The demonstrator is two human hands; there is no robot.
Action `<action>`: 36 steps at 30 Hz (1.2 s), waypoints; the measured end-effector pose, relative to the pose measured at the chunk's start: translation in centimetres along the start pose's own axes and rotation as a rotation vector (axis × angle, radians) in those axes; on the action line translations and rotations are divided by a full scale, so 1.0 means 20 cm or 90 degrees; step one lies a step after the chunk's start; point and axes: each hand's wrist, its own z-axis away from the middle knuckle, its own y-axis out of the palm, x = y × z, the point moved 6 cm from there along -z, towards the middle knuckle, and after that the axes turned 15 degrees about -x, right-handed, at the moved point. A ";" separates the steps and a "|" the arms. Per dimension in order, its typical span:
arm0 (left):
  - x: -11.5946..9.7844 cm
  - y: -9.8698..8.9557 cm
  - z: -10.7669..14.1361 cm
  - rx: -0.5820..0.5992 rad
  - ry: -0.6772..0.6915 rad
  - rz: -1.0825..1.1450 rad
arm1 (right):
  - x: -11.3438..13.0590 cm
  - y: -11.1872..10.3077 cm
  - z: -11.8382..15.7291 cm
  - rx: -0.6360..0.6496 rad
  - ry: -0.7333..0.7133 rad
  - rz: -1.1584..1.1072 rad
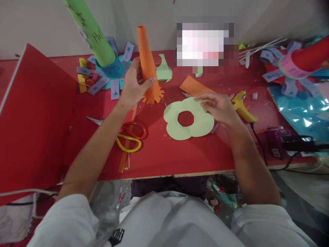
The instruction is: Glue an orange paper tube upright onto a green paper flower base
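Orange cone (147,56) is rolled, base fringe snipped, held in the left hand (133,84) over the red table (156,159). Green paper flower (176,127) is cut out too, centre hole included; right hand (220,108) touches its edge, can't really tell if it's pinching. Pieces aren't joined yet.

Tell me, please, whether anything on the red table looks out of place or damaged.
Only clutter stands out: small scraps litter the table, and the scissors lie untidily across paper strips. The cone and flower show no obvious damage.
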 end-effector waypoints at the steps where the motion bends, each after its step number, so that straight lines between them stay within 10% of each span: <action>1: 0.00 0.00 0.00 -0.001 0.014 0.011 | -0.01 -0.01 -0.01 -0.002 0.033 -0.034; 17: -0.32 0.17 0.10 0.043 -0.025 0.122 | 0.03 -0.23 -0.05 -0.139 0.024 -0.235; 36: -0.30 0.22 0.18 0.102 -0.077 0.085 | 0.03 -0.27 -0.05 -0.154 0.017 -0.250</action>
